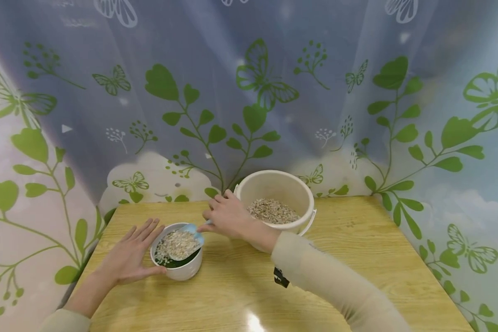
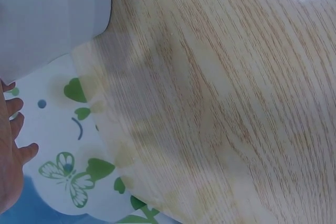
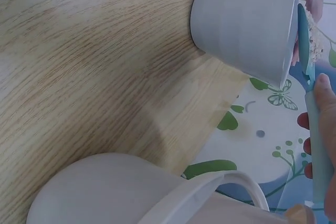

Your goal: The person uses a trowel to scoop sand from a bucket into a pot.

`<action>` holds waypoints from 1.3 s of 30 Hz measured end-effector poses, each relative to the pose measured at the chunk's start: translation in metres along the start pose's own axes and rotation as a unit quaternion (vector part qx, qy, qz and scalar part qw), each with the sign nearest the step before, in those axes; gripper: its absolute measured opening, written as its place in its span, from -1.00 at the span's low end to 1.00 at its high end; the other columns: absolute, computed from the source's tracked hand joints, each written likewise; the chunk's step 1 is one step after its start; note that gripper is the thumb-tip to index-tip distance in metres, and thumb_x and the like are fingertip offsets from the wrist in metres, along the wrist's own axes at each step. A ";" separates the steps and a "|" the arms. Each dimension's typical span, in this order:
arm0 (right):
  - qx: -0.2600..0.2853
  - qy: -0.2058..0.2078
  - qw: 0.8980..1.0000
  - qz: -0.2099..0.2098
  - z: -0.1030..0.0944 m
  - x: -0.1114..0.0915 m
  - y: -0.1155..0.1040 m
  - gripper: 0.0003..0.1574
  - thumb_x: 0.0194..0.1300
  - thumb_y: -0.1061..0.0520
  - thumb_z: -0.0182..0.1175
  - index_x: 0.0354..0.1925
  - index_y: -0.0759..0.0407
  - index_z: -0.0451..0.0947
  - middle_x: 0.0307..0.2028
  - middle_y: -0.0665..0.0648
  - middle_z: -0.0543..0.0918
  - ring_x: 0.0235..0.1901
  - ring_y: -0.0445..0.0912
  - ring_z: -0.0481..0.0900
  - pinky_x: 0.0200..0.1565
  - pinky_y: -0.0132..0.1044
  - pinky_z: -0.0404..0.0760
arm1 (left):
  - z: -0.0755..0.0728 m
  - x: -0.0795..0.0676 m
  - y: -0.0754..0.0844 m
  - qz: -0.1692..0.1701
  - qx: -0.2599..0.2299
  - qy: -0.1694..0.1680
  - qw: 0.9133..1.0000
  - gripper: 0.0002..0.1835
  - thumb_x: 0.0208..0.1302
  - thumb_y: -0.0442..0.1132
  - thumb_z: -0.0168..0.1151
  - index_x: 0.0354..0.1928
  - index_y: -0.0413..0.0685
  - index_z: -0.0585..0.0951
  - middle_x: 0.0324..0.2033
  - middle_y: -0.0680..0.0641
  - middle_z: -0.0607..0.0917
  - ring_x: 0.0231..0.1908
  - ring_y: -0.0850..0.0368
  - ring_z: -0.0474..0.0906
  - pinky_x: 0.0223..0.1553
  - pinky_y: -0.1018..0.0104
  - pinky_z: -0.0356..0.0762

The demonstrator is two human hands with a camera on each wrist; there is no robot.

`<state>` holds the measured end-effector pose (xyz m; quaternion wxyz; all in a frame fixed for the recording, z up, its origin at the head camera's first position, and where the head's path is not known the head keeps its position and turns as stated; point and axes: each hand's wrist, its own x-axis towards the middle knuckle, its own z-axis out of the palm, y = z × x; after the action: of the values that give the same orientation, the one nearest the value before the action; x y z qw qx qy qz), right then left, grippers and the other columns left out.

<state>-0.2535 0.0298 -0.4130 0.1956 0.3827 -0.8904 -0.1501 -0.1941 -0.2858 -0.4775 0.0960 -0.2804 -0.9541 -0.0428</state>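
A small white pot (image 1: 185,272) stands at the left of the table, dark green inside, with pale granules (image 1: 163,249) along its left inner side. My left hand (image 1: 126,258) rests against the pot's left side, fingers straight and thumb spread along the near rim. In my right hand (image 1: 228,216) I grip the handle (image 3: 317,145) of a light blue scoop (image 1: 198,235). Its blade, heaped with coarse pale granules (image 1: 182,243), lies level across the pot's mouth. In the right wrist view the blade (image 3: 303,38) shows edge-on right at the pot's rim.
A larger cream bucket (image 1: 309,203) with a side handle stands right of the pot, behind my right forearm, with similar granules (image 1: 274,211) in its bottom. A black item (image 1: 280,278) shows below my right sleeve. A patterned curtain (image 1: 216,92) hangs behind the wooden table (image 1: 357,258).
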 end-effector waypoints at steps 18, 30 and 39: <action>-0.021 -0.033 0.999 -0.005 0.003 0.006 -0.018 -0.30 0.44 -0.64 -0.16 0.01 -0.35 0.71 -0.01 -0.17 0.70 0.03 -0.20 0.61 0.14 -0.18 0.51 | 0.006 -0.005 0.001 -0.004 0.000 0.004 1.000 0.27 0.05 0.57 0.36 0.60 -0.18 0.28 0.58 -0.35 0.32 0.54 -0.38 0.28 0.51 -0.38 0.30; -0.034 0.017 0.999 -0.006 0.008 0.006 -0.011 -0.32 0.41 -0.65 -0.11 -0.04 -0.36 0.74 -0.09 -0.19 0.72 -0.09 -0.20 0.63 0.04 -0.23 0.48 | 0.001 -0.001 -0.001 -0.003 0.003 -0.004 1.000 0.28 0.06 0.58 0.35 0.61 -0.17 0.26 0.59 -0.33 0.30 0.57 -0.35 0.24 0.52 -0.37 0.29; -0.049 0.006 0.999 -0.021 0.004 0.008 -0.004 -0.31 0.42 -0.65 -0.12 -0.07 -0.34 0.72 -0.06 -0.18 0.71 -0.08 -0.19 0.60 0.03 -0.23 0.50 | 0.003 0.000 -0.001 -0.004 0.000 -0.009 1.000 0.27 0.08 0.56 0.34 0.63 -0.16 0.23 0.61 -0.33 0.27 0.58 -0.35 0.22 0.55 -0.35 0.24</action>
<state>-0.2581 0.0215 -0.4161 0.2163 0.3921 -0.8726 -0.1948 -0.1948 -0.2860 -0.4801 0.0868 -0.2774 -0.9560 -0.0406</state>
